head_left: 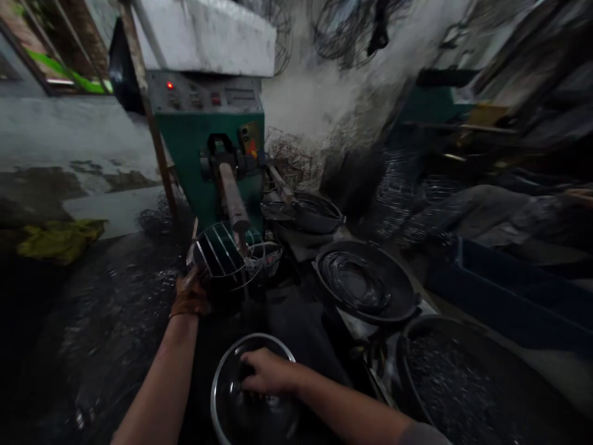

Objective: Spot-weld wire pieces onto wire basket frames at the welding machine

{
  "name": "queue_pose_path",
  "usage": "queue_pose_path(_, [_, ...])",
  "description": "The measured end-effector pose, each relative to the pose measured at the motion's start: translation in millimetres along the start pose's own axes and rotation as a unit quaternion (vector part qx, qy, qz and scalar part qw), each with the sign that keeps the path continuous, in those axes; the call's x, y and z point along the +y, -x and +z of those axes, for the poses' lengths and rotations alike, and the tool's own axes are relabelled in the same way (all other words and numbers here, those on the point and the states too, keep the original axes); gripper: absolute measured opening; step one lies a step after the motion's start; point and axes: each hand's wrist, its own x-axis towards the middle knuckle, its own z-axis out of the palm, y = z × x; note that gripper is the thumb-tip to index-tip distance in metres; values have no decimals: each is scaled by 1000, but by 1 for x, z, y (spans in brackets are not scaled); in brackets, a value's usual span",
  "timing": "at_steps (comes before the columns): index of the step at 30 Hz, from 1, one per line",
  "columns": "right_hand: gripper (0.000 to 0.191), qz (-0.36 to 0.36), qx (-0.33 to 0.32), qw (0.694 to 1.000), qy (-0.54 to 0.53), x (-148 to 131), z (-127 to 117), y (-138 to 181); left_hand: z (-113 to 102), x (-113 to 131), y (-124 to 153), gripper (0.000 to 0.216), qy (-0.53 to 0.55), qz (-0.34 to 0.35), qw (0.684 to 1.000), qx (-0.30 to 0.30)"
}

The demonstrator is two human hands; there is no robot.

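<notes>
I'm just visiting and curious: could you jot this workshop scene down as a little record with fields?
Left hand: at the left side of a round wire frame; exact grip unclear
Right hand: fingers curled over the middle of a pale-rimmed, lid-like disc
Machine: green machine ahead, red light lit on its control panel
Right side: dark basin holding wire coils; nearer, another basin with small pieces
Lighting: dim

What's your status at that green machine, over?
Left hand at wire basket, grip unclear. Right hand on round lid-like piece. Machine bar overlaps the basket in view.
</notes>
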Motion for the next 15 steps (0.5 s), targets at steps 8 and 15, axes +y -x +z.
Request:
queue_pose_path(8, [23,-56,256,926,-273,-3,-79,-14,1,-7,11,62,57,60,996,23])
queue_pose_path(15, [38,-114,427,866,-236,-15,-99,-68,-6,-16,14,62,60,88,994,6])
